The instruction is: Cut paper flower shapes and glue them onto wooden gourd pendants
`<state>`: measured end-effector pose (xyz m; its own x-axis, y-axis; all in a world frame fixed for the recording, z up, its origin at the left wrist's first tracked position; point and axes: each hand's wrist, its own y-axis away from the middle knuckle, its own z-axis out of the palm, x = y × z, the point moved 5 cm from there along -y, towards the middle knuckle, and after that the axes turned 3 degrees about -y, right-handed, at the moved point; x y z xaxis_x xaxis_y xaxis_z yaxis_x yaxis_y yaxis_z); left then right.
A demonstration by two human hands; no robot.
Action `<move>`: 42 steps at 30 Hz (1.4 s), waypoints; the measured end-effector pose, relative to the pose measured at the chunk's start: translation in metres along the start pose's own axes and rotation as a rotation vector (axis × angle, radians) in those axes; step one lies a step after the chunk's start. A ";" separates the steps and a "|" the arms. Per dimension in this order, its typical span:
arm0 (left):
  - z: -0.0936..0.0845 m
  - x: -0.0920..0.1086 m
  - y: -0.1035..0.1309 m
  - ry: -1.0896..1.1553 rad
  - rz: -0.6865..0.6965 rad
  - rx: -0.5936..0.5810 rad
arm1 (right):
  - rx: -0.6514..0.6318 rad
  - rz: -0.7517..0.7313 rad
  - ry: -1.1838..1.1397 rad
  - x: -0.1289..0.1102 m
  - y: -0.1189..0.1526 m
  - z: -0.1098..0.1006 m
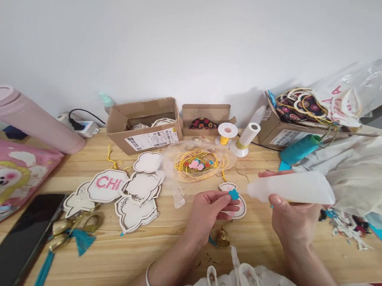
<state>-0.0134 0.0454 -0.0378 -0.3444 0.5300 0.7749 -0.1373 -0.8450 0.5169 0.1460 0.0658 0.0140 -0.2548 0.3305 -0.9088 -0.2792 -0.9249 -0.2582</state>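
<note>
My left hand (211,211) pinches a small blue flower-shaped piece (234,194) between thumb and fingers. Under it lies a white gourd-shaped tag (239,208) with a dark edge and a yellow cord at its top. A small brass bell (223,237) rests just below that hand. My right hand (293,218) is wrapped round a translucent white squeeze bottle (296,188), held on its side with the nozzle pointing left at the blue piece. A short gap separates nozzle and piece. What the bottle holds cannot be made out.
A clear plastic bag (198,165) of yellow cords lies behind my hands. White cloud-shaped tags (141,185), brass bells with blue tassels (82,235) and a phone (21,242) are at left. Boxes (144,136) stand along the wall; teal thread (300,148) and pale fabric (359,179) lie right.
</note>
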 end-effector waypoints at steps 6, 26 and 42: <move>0.003 0.002 0.001 -0.005 -0.009 0.016 | -0.026 -0.024 0.015 0.002 0.003 -0.002; 0.004 0.004 0.003 -0.003 -0.006 0.016 | -0.078 0.048 0.099 0.006 0.009 -0.003; 0.003 0.005 0.005 0.017 -0.003 0.020 | 0.049 0.179 -0.189 0.009 -0.015 -0.007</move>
<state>-0.0127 0.0440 -0.0303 -0.3600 0.5315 0.7668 -0.1202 -0.8414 0.5268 0.1541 0.0818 0.0075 -0.4711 0.1961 -0.8600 -0.2577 -0.9630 -0.0785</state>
